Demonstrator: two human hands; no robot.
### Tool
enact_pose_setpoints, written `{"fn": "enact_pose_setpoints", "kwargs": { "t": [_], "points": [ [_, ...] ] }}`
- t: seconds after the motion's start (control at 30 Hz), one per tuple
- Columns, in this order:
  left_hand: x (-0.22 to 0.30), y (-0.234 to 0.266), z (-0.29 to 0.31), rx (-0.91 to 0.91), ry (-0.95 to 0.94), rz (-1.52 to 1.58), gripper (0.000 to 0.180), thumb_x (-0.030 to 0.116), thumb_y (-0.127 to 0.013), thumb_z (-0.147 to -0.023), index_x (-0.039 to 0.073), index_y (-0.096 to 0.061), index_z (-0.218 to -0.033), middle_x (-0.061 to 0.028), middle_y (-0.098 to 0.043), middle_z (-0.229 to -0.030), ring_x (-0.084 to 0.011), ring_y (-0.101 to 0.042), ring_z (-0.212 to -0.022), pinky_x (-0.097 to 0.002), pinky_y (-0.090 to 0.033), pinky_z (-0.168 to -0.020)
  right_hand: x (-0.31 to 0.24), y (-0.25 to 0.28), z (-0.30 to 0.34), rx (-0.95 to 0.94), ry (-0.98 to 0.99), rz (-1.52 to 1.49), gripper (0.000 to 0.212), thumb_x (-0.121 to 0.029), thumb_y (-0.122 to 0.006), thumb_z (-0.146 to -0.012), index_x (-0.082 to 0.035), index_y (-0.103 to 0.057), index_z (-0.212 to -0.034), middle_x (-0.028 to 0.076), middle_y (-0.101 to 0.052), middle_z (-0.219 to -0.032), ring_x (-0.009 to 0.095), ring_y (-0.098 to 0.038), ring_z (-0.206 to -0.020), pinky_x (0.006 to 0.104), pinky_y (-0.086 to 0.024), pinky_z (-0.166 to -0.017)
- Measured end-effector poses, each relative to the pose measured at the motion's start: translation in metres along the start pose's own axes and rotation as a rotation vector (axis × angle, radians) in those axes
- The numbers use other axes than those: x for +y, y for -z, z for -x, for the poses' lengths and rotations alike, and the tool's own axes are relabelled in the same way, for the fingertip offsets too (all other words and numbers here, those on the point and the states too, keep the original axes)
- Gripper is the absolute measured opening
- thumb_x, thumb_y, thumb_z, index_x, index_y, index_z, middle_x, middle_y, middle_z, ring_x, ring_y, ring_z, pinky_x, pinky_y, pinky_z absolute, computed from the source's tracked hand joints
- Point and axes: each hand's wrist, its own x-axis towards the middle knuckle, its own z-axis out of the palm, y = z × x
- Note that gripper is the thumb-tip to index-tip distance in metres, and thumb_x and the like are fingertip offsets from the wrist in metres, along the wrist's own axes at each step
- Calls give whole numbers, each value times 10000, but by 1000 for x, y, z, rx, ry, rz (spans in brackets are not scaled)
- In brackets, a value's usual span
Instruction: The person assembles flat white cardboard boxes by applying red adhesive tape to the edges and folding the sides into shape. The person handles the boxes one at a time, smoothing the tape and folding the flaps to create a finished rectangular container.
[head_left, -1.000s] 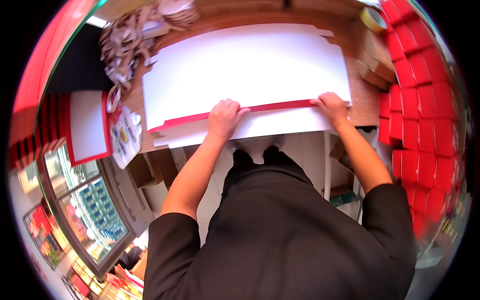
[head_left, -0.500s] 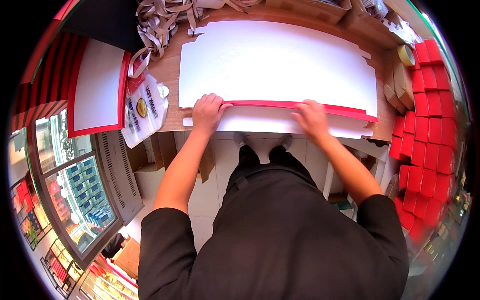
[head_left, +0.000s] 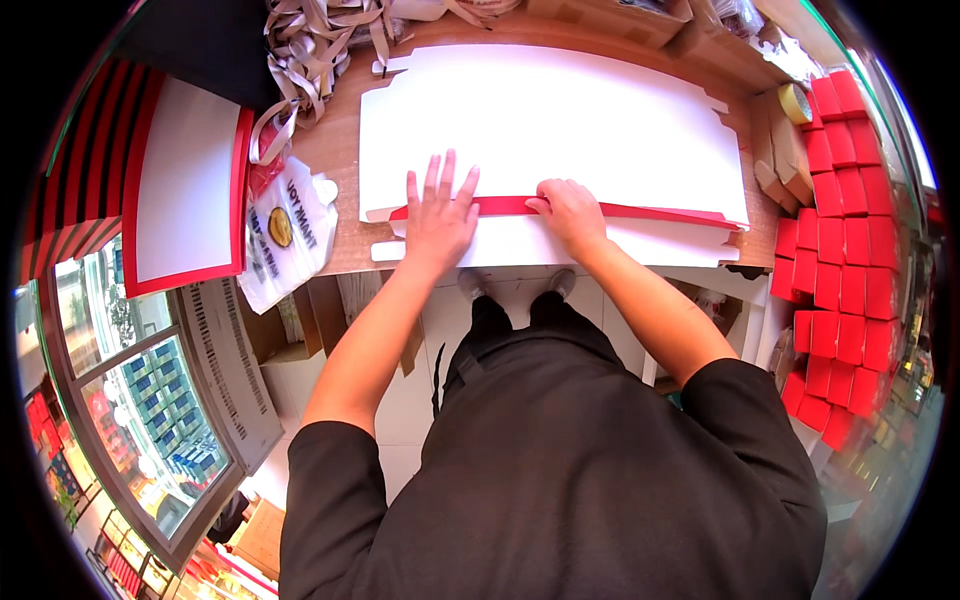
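A large white cardboard box blank (head_left: 560, 125) lies flat on the wooden table in front of me. Along its near side runs a folded-up strip with a red face (head_left: 660, 214), and a white flap (head_left: 640, 242) reaches the table's front edge. My left hand (head_left: 440, 220) rests flat across the strip's left part, fingers spread and pointing away from me. Right of centre, my right hand (head_left: 572, 212) has its thumb and curled fingers closed on the red strip. The strip's part under my left palm is hidden.
On the left are stacked red-rimmed white panels (head_left: 190, 180), a clear printed plastic bag (head_left: 285, 230) and a heap of beige ribbon straps (head_left: 310, 50). Red boxes (head_left: 842, 240) are stacked at right, near a roll of yellowish tape (head_left: 795, 103). Brown cartons (head_left: 620, 20) stand behind.
My left hand has opened out from its curled grip and moved slightly right, onto the strip. My right hand has slid left along the red strip and closed on it.
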Motion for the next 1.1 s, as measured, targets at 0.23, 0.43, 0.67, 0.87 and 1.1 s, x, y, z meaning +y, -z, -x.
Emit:
{"fn": "enact_pose_setpoints", "kwargs": {
  "t": [0.23, 0.43, 0.67, 0.87, 1.1],
  "points": [
    [25, -30, -27, -183, 265, -78, 755, 615, -369, -914, 163, -238, -1504, -144, -74, -1582, -280, -51, -1465, -560, -42, -1140, 11, 11, 3, -64, 73, -5, 267, -324, -690, -789, -102, -544, -817, 71, -554, -755, 264, -563, -747, 392, -463, -691],
    [21, -28, -21, -198, 273, -147, 746, 616, -361, -918, 192, -211, -1512, -110, -63, -1589, -260, -60, -1467, -557, -56, -1146, 103, 67, 49, 51, -22, 236, 372, -423, -677, -795, -111, -531, -653, 41, -548, -655, 232, -559, -651, 359, -466, -588],
    [20, -27, -26, -201, 263, -146, 727, 546, -446, -907, 170, -258, -1500, -127, -98, -1583, -281, -83, -1463, -552, -70, -1142, 152, 92, 70, 157, 25, 222, 376, -425, -692, -775, -134, -514, -618, 13, -543, -648, 216, -547, -626, 341, -448, -573],
    [25, -22, -22, -244, 262, -171, 683, 471, -462, -926, 151, -263, -1495, -138, -140, -1572, -301, -119, -1453, -567, -106, -1131, 174, 109, 81, 52, -59, 214, 315, -423, -704, -766, -131, -588, -763, 24, -563, -738, 217, -567, -712, 337, -478, -634],
    [21, -28, -24, -171, 204, -151, 677, 474, -446, -938, 150, -249, -1498, -139, -146, -1570, -309, -115, -1453, -572, -109, -1127, 170, 121, 66, -38, -182, 235, 655, -507, -627, -832, -77, -481, -1304, 178, -267, -1496, 306, -199, -1416, 470, -125, -1161]
  ]
}}
